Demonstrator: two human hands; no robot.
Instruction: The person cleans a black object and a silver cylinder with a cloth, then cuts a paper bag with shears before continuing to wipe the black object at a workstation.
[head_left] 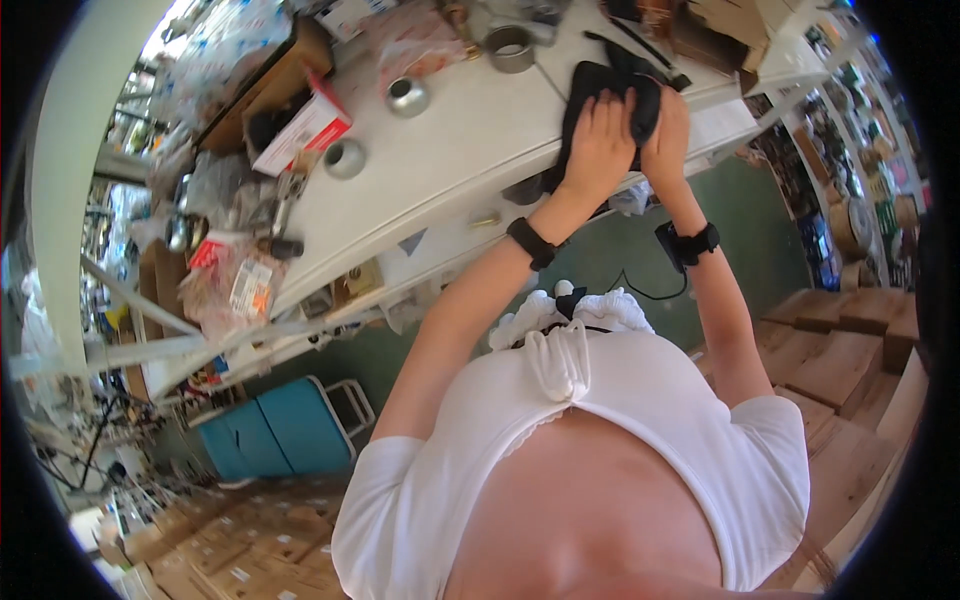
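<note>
A black cloth [585, 95] lies bunched over the front edge of the white table, part of it hanging down. My left hand [602, 138] presses on it, fingers bent over the folds. Close beside, my right hand [667, 135] grips the cloth's right side, its fingertips partly hidden by the fabric. Just beyond both hands a thin black rod-like tool [650, 60] rests on the table. Black bands circle both wrists.
Leftward on the table [450, 150] stand a grey metal ring [510, 48] and two silvery rounded metal cups, one a near cup [344, 158]. A red-and-white box [305, 130] and plastic bags crowd the left end. Cardboard boxes [835, 365] are stacked at right; a blue folding chair [275, 430] stands lower left.
</note>
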